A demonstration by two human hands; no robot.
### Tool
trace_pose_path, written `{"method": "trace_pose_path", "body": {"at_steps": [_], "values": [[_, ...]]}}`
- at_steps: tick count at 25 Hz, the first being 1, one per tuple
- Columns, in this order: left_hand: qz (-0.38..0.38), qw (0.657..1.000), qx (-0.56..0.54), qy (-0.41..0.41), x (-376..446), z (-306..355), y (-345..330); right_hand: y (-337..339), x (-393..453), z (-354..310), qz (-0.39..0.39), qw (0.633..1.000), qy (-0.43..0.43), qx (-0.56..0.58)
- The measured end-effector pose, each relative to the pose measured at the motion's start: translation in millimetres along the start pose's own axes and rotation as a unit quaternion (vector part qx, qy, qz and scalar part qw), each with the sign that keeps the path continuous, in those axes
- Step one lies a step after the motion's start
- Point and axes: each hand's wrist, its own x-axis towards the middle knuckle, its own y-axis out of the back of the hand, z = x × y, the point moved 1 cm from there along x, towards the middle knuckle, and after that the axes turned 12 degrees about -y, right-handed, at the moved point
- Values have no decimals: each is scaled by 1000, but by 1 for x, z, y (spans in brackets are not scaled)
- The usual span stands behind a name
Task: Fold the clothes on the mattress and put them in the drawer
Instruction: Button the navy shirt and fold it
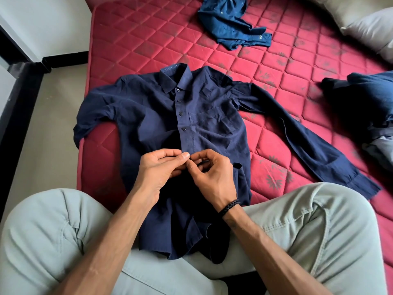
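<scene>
Navy cotton, long-sleeved and collared: the shirt (204, 116) lies face up on the red quilted mattress (148, 39), collar away from me, hem draped over my lap between my crossed legs in pale grey trousers (319, 226). Its placket is fastened down the upper chest, four dark buttons showing in a line below the collar. One sleeve stretches out flat toward my right knee; the other is bunched at the mattress edge on my left, partly hanging over it. My left hand (158, 169) sits at the placket below the last fastened button, fingers curled, thumb and forefinger pinching the shirt's front edge. My right hand (212, 175) meets it from the other side, fingers likewise curled, thumb and forefinger pinched on the fabric at the same spot; the fingertips of both hands touch. Whether a button sits between them I cannot tell. A black braided bracelet (230, 206) circles my right wrist. Farther up the mattress a crumpled teal-blue garment (231, 24) lies well apart from the shirt. At the right edge a dark blue heap of clothing (365, 103) rests on the mattress, near the outstretched sleeve. A pale pillow (374, 30) occupies the far right corner.
</scene>
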Motion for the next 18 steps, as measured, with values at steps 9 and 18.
{"method": "trace_pose_path", "body": {"at_steps": [9,18], "values": [[-3,1000,17,10,3,-8,0,-2,1,4,20,996,32,-83],[9,994,88,-65,7,-12,3,-3,-2,5,50,977,75,-194]]}}
